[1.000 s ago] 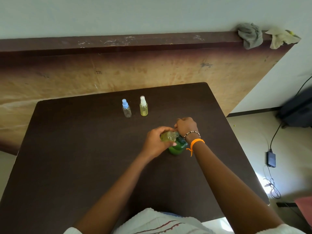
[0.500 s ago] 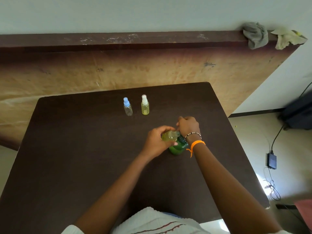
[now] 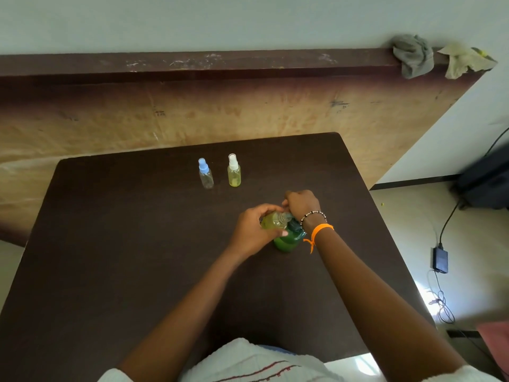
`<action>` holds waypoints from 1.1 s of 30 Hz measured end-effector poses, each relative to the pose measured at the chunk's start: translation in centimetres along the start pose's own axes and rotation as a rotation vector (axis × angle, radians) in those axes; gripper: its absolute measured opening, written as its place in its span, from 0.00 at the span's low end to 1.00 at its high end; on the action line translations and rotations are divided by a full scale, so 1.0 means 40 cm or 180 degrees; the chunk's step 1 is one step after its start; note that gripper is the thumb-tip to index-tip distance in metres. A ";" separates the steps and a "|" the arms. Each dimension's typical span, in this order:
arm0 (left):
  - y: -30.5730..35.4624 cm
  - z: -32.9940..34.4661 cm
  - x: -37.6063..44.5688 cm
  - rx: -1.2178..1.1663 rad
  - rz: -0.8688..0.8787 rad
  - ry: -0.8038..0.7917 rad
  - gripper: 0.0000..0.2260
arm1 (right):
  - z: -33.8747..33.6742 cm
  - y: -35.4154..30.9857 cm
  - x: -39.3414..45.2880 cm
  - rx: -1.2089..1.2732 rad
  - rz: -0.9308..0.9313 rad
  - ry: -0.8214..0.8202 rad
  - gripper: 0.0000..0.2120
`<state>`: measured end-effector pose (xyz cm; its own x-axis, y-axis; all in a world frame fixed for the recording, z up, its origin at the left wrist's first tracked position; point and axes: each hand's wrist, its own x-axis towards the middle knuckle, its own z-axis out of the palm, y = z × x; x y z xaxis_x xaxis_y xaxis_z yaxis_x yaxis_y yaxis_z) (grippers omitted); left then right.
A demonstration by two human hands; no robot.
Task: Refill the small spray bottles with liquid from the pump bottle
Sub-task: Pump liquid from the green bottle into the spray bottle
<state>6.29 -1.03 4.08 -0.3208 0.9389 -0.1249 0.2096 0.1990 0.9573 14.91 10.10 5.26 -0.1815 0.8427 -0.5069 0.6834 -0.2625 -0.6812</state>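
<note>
A person's left hand (image 3: 252, 230) grips a small uncapped spray bottle (image 3: 271, 220), tilted, its open neck at the spout of a green pump bottle (image 3: 287, 241) standing on the dark counter (image 3: 110, 244). The right hand (image 3: 301, 204) is curled over the pump head. Pressing slowly, neck held under the spout, should avoid spills. 2 capped spray bottles (image 3: 206, 176) (image 3: 234, 173) stand well behind.

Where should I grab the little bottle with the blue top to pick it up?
Probably around its clear round middle, below the cap. The blue-topped bottle stands upright on the table, so come from your side with fingers around its body. The yellow bottle stands close on its right, so watch that side.
</note>
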 end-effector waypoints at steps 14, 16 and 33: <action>-0.006 0.003 -0.004 0.0002 0.0012 0.0054 0.20 | -0.004 -0.015 0.001 -0.0064 0.0119 -0.0323 0.15; -0.007 0.004 -0.002 0.0017 0.0031 0.0057 0.20 | 0.000 -0.008 -0.009 -0.0029 0.0082 -0.0053 0.16; -0.006 0.000 0.001 0.0005 0.0062 0.0048 0.22 | -0.006 -0.014 -0.010 -0.0215 -0.0070 0.0099 0.16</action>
<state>6.21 -1.03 3.86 -0.3305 0.9382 -0.1024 0.2174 0.1813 0.9591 14.80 10.01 5.98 -0.1755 0.8624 -0.4749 0.7259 -0.2125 -0.6542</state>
